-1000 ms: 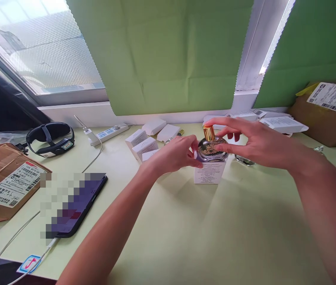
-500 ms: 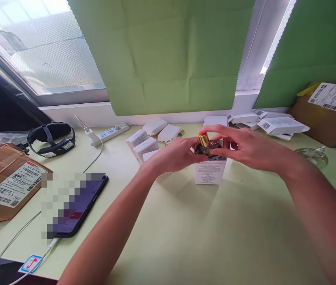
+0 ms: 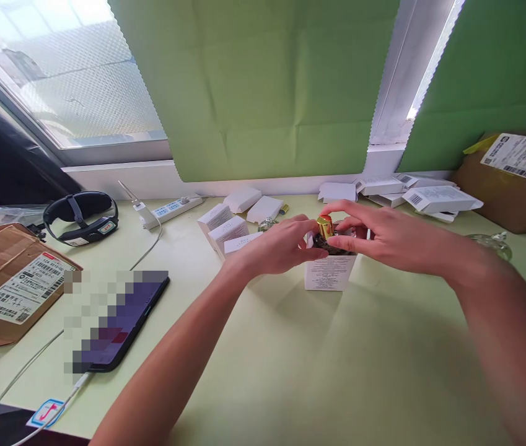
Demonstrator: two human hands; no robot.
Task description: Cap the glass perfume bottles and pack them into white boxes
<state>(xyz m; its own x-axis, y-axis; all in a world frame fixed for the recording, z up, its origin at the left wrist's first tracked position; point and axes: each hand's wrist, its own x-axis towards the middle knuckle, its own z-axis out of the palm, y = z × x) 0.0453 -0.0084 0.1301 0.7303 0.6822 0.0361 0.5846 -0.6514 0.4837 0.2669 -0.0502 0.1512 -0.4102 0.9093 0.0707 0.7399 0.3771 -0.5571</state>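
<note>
A perfume bottle with a gold cap sits partly inside a white printed box that stands upright on the table. My left hand grips the box's upper left edge between thumb and fingers. From the right, my right hand curls around the bottle's top, thumb by the base of the cap and forefinger arching behind it. The bottle's lower part is inside the box and cannot be seen.
Left of my hands stand several white boxes, with a glass bottle behind. More white cartons pile at the back right. Another glass bottle lies by my right forearm. A phone and power strip are left.
The perfume bottle has sunk slightly lower into the box, and its tilted gold cap is now more upright. Both hands stay around the box top.
</note>
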